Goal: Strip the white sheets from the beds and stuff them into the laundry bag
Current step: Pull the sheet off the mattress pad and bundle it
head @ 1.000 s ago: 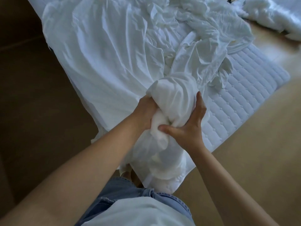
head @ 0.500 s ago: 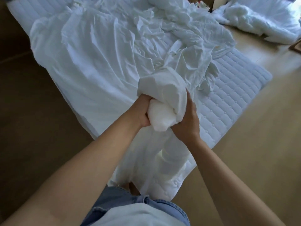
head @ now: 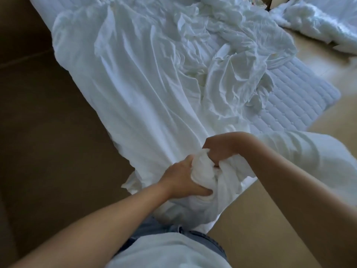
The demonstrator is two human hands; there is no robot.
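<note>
A crumpled white sheet (head: pixel 146 89) lies loose over a low quilted mattress (head: pixel 295 105) on the floor. Its near end is gathered into a thick bunch (head: pixel 216 182) right in front of my waist. My left hand (head: pixel 183 178) grips the bunch from the left, thumb underneath. My right hand (head: pixel 220 149) grips it from above, fingers dug into the folds. More gathered white cloth (head: pixel 309 151) drapes behind my right forearm. No laundry bag is in view.
Dark brown floor (head: pixel 48 132) runs along the mattress on the left, lighter wood floor (head: pixel 270 219) on the right. A second heap of white bedding (head: pixel 324 22) lies at the top right, across a strip of floor.
Both hands have pulled the bunched sheet down and toward my body. The bunch now sits lower, near my waist, and my right hand has shifted from the side to on top of it.
</note>
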